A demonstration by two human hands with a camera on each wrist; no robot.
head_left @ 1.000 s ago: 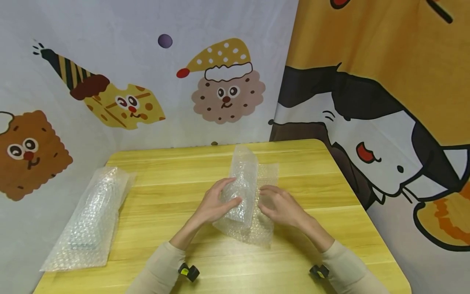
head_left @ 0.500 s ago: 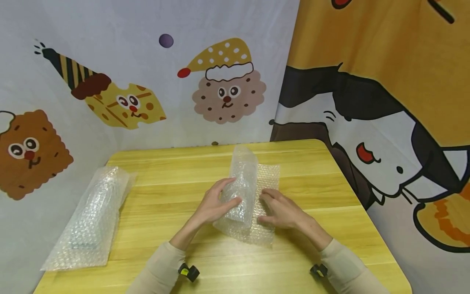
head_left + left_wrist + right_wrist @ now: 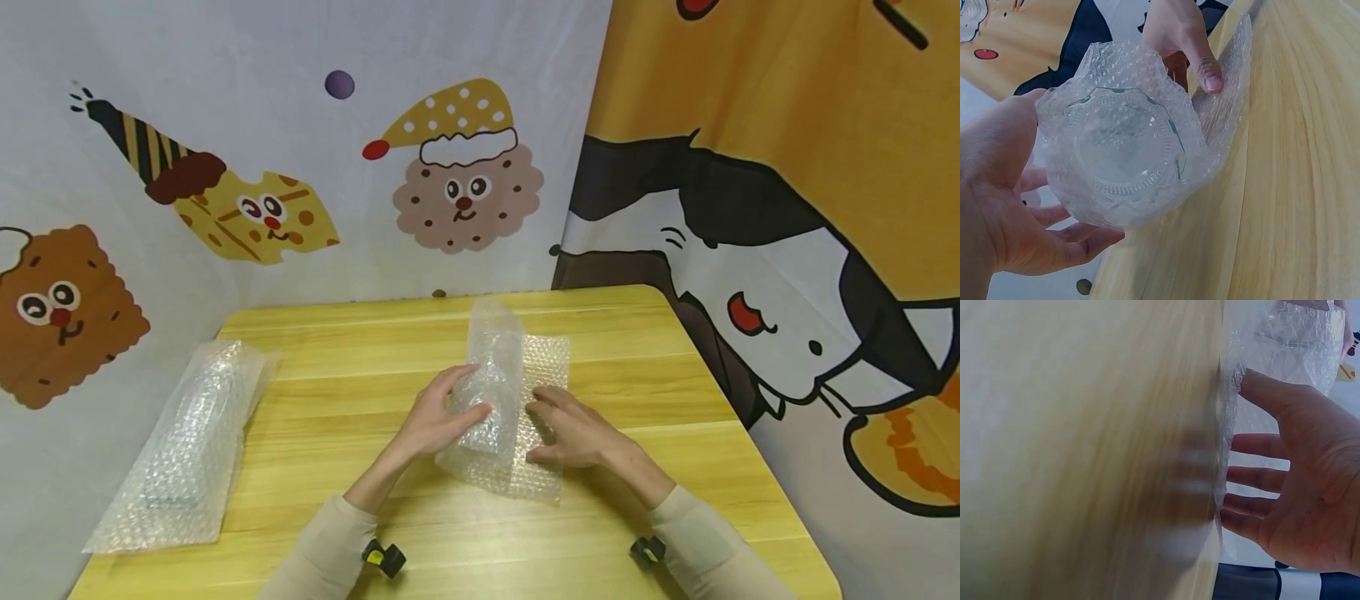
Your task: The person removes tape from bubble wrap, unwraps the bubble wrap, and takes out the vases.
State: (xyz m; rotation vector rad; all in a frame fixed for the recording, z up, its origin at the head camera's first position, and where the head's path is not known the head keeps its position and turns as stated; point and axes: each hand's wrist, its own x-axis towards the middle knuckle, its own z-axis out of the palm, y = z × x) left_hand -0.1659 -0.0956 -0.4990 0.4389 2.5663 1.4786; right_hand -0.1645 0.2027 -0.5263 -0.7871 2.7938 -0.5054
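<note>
A clear glass (image 3: 1125,147) with a scalloped outline lies on its side, rolled in bubble wrap (image 3: 495,333). My left hand (image 3: 438,412) holds this roll from its left side, thumb on the near part and fingers around the far part. To the right of the roll, a loose flap (image 3: 546,358) of the same wrap lies on the table. My right hand (image 3: 573,429) rests on that flap, and in the right wrist view its fingers (image 3: 1257,478) are spread and touch the sheet. How far the wrap goes around the glass underneath is hidden.
Another bubble-wrapped bundle (image 3: 187,450) lies along the left edge of the wooden table (image 3: 337,358); its contents are hard to make out. Curtains with cartoon prints (image 3: 465,200) hang behind and beside the table.
My right hand has come down onto the loose flap, its fingers more spread, and the flap looks flatter. The roll has shifted very slightly left, with my left hand still on it.
</note>
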